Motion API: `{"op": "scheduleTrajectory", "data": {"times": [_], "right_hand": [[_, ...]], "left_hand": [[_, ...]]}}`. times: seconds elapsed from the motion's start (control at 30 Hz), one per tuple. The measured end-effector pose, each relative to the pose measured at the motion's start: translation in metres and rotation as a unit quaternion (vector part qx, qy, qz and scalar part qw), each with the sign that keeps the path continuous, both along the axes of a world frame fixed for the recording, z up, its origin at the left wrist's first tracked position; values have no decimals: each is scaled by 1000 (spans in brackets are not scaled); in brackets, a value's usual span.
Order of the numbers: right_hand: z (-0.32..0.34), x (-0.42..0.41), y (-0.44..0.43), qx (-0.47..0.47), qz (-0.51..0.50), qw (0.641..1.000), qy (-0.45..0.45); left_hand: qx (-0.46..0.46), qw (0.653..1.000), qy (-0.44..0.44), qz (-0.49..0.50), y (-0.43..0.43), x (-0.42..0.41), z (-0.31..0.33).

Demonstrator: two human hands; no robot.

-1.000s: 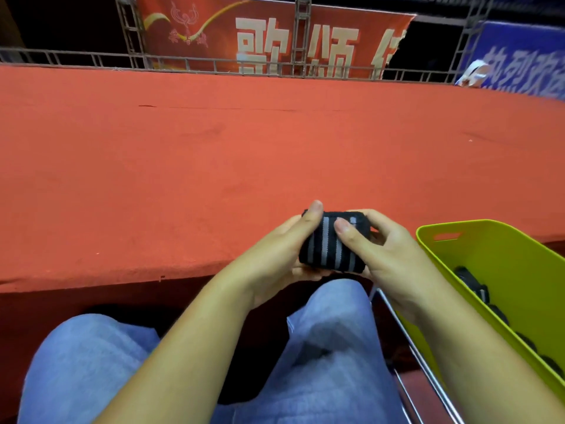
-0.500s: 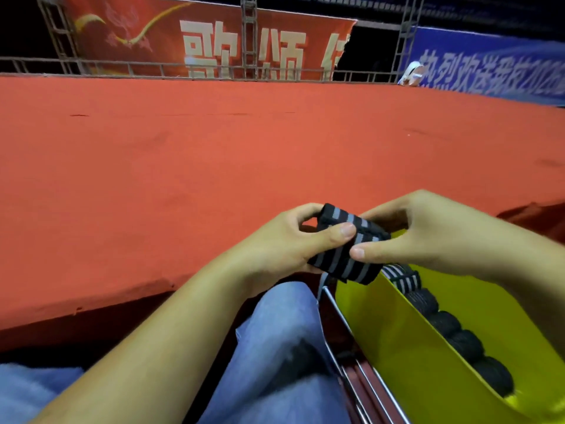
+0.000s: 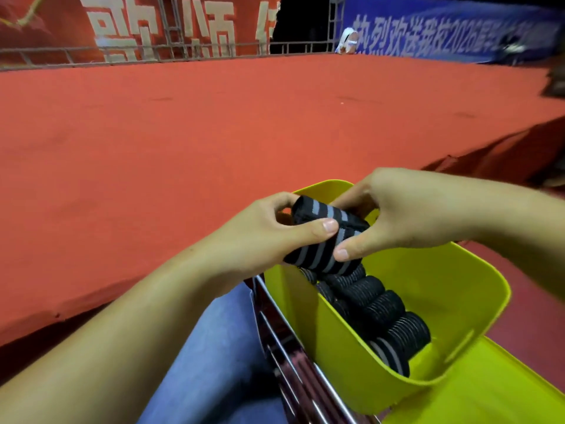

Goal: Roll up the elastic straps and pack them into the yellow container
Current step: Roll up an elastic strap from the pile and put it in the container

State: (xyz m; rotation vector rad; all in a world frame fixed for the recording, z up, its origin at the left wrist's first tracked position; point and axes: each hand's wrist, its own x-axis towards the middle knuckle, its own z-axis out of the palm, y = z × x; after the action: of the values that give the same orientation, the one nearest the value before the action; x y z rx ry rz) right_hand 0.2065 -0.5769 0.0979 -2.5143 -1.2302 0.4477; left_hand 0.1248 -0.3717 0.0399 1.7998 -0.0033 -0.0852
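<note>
Both hands, left hand [image 3: 260, 237] and right hand [image 3: 406, 215], are pinching the rolled strap [image 3: 324, 237] right above the yellow container [image 3: 452, 289]. Packing step, I reckon; next it's needing a slot beside the rolled straps inside [image 3: 376, 310].

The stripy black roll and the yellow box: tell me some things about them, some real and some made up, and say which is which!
1. The left hand and the right hand both grip the rolled black elastic strap with grey stripes. True.
2. That roll lies at the bottom of the yellow plastic container. False: it is held up at the container's far end.
3. The container is empty. False: a row of rolled black straps lies inside.
4. The person wears blue denim trousers. True.
5. The big surface ahead is green. False: it is a red-orange carpet.
</note>
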Motion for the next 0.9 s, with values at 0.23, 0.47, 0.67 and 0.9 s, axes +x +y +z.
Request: {"op": "scheduleTrajectory", "data": {"times": [0.23,0.47,0.67,0.9], "right_hand": [[-14,12,-24,10,-3,999,-44],[-28,30,-34,18,12,996,-86],[-34,74,-27,10,-4,985,-171],[-91,109,7,-38,87,973,-210]], "left_hand": [[97,995,1,-28,-20,18,3],[142,989,4,-41,-20,28,-1],[140,985,-34,97,12,42,4],[193,976,-62,83,23,44,-23]]}}
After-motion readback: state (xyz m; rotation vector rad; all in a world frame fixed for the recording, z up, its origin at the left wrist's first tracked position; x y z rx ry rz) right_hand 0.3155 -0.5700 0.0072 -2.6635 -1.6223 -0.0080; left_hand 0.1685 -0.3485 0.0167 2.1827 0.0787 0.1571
